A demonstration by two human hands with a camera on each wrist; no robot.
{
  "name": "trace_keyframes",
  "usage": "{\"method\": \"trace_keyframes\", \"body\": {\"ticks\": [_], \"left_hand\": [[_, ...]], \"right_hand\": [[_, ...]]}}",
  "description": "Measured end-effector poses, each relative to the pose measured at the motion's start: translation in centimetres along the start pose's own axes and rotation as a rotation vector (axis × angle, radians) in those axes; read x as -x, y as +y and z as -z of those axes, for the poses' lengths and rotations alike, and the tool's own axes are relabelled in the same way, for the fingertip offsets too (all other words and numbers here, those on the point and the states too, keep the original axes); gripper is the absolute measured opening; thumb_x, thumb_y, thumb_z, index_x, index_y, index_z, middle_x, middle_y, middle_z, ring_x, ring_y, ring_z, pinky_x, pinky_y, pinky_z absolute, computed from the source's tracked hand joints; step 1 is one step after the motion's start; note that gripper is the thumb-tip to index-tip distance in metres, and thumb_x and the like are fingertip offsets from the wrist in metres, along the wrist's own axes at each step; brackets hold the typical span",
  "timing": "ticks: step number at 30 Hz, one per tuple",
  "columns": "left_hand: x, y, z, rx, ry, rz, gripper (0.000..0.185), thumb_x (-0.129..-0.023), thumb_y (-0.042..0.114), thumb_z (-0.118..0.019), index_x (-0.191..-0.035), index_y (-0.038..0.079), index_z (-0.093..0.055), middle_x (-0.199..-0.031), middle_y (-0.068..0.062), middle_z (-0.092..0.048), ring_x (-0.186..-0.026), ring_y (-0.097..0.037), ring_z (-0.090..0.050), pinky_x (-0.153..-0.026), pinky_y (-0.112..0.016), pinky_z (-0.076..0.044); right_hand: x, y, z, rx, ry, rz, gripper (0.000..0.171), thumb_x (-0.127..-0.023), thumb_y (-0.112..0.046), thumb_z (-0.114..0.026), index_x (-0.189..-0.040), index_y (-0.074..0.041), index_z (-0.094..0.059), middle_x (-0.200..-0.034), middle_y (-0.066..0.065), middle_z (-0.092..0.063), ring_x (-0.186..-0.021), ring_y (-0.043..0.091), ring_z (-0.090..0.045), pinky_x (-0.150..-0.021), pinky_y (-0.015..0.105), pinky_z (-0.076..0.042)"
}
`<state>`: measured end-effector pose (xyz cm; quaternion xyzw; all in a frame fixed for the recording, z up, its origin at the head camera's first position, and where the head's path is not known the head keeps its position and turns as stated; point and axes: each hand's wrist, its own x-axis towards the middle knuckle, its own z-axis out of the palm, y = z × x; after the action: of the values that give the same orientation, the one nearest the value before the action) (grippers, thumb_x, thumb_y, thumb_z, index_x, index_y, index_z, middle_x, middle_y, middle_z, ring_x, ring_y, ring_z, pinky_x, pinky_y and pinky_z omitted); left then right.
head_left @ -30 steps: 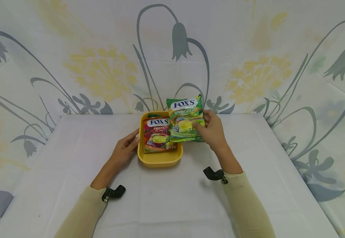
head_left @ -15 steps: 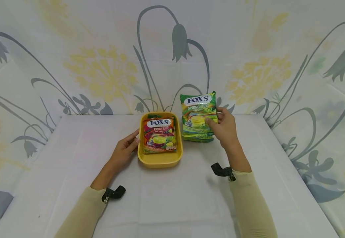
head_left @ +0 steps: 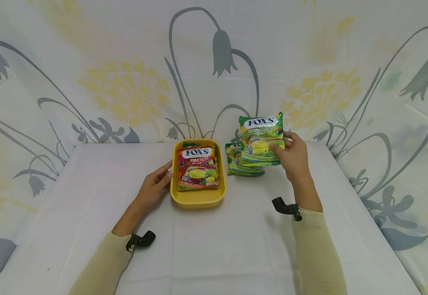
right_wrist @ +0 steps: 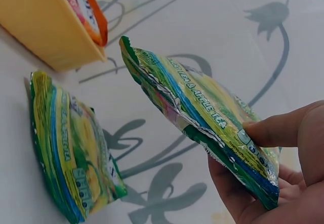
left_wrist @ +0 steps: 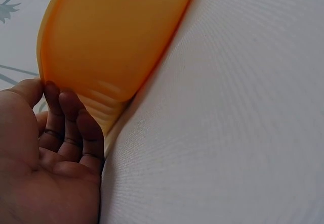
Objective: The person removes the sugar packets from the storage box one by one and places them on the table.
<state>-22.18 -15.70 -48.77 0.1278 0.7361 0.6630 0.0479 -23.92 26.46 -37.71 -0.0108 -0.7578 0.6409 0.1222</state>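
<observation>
My right hand pinches a green Fox's Spring Tea candy bag, thumb on its front, and holds it tilted above the table. Another green Spring Tea bag lies on the white tablecloth just below and left of it. A yellow tray holds a red Fox's Fruits bag, with more packets hidden beneath. My left hand rests with straight fingers against the tray's left wall.
The white-clothed table meets a floral fabric backdrop at its far edge and both sides. Black wrist camera mounts sit on my cream sleeves.
My right hand carried the green bag from over the tray to the right; a second green bag now lies on the cloth beneath it. The left hand stayed put.
</observation>
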Motion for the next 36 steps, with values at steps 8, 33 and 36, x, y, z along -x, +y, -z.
{"method": "trace_keyframes", "body": {"ticks": [8,33,36], "left_hand": [[-0.2,0.1,-0.1,0.004,-0.003,-0.010,0.052,-0.114,0.022,-0.053,-0.164,0.013,-0.042,-0.113,-0.016,-0.064,-0.094,-0.010,-0.061,-0.087,-0.018,-0.055],[0.0,-0.1,0.0,0.004,-0.014,-0.012,0.052,-0.114,0.022,-0.053,-0.164,0.015,-0.042,-0.113,-0.014,-0.063,-0.093,-0.011,-0.060,-0.085,-0.019,-0.056],[0.0,-0.1,0.1,0.006,-0.020,-0.013,0.052,-0.114,0.023,-0.052,-0.165,0.016,-0.041,-0.118,-0.016,-0.064,-0.095,-0.011,-0.062,-0.087,-0.019,-0.056]], "right_hand": [[-0.6,0.9,1.5,-0.021,0.046,-0.052,0.061,-0.100,-0.002,-0.070,-0.155,0.003,-0.044,-0.127,0.023,-0.069,-0.085,0.005,-0.074,-0.073,0.021,-0.061],[-2.0,5.6,4.8,-0.085,0.232,-0.208,0.055,-0.099,-0.005,-0.073,-0.152,-0.006,-0.057,-0.115,0.001,-0.070,-0.088,0.007,-0.068,-0.072,0.016,-0.056],[-2.2,6.2,5.0,-0.084,0.247,-0.234,0.055,-0.099,-0.006,-0.073,-0.152,-0.006,-0.056,-0.119,0.003,-0.068,-0.090,0.007,-0.068,-0.072,0.016,-0.056]]}}
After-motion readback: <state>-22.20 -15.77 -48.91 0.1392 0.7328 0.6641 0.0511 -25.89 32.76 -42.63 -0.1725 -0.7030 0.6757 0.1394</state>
